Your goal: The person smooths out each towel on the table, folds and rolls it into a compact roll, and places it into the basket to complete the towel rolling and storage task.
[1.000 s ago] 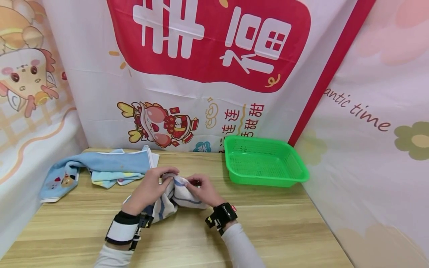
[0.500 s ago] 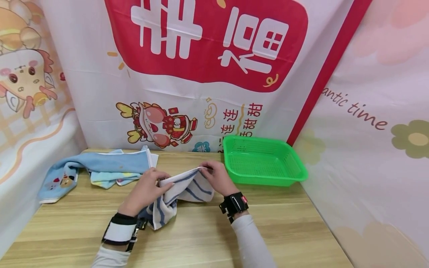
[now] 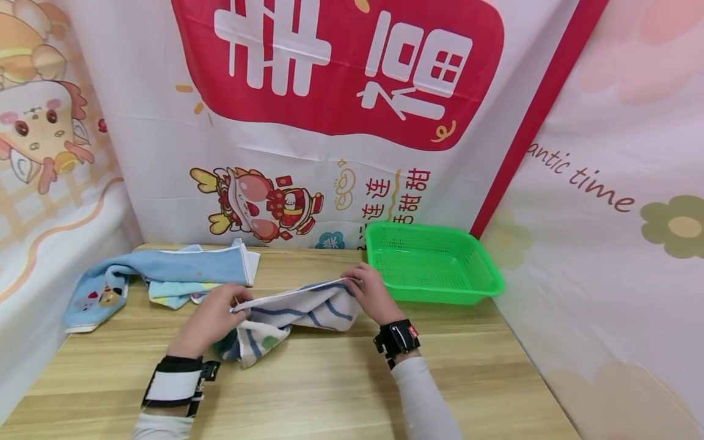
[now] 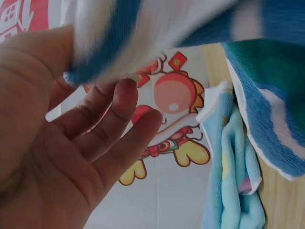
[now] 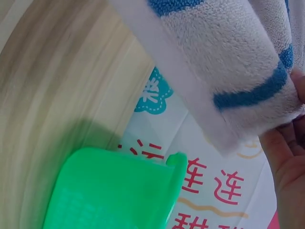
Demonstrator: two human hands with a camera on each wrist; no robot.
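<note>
A white towel with blue stripes (image 3: pixel 308 311) is stretched between my two hands, its white-edged top running nearly straight from one to the other. My left hand (image 3: pixel 217 318) pinches one corner; in the left wrist view its thumb and index finger hold the cloth (image 4: pixel 102 43) while the other fingers spread loosely. My right hand (image 3: pixel 373 294) pinches the opposite corner, with the striped terry cloth (image 5: pixel 228 52) hanging from its fingertips in the right wrist view. Below my left hand the towel bunches, showing a green patch (image 3: pixel 269 342).
Light blue towels (image 3: pixel 187 266) with cartoon prints lie folded at the back left of the wooden table (image 3: pixel 308 397). A green plastic basket (image 3: pixel 434 296) stands at the back right, just beyond my right hand. Printed cloth hangings (image 3: pixel 341 140) enclose the back and sides.
My hands were close together on the bunched towel; they have drawn apart, left hand leftward and right hand rightward. The towel's edge is now stretched between them.
</note>
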